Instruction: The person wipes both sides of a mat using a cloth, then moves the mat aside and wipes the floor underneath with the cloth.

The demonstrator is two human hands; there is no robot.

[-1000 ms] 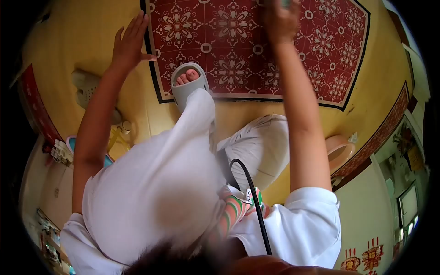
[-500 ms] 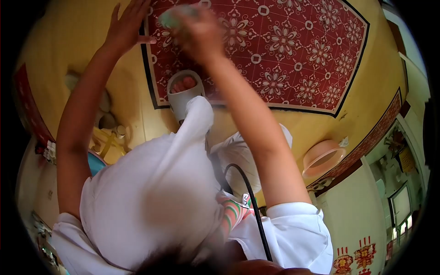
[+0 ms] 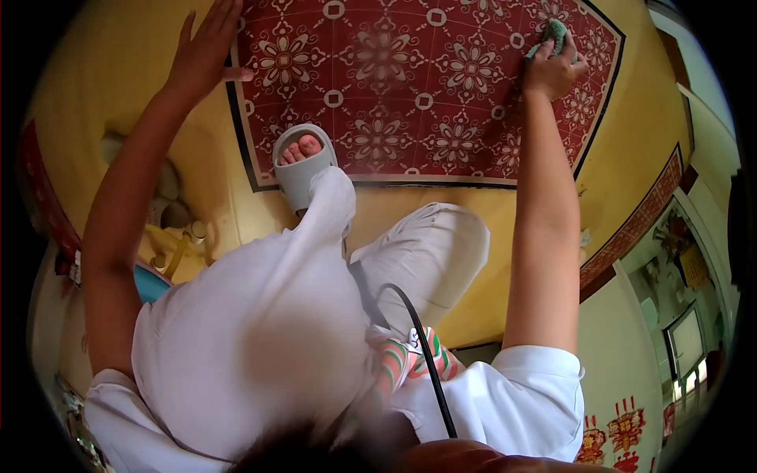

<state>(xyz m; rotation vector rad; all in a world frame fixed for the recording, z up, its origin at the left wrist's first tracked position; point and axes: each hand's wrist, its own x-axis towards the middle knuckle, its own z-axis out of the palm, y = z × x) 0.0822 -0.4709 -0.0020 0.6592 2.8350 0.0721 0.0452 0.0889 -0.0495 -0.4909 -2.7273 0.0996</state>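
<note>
Cloth on red mat, far right | right hand: fingers gripping cloth | left hand: fingers open, at mat's left edge

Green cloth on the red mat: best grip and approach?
Probably the bunched middle of the green cloth, from above on the wearer's side, as the right hand has it: it looks crumpled, giving fingers folds to gather, while the red mat lies flat beneath.

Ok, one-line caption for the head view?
Right hand holds a green cloth on a red floral mat, left hand spread at its left edge.
</note>
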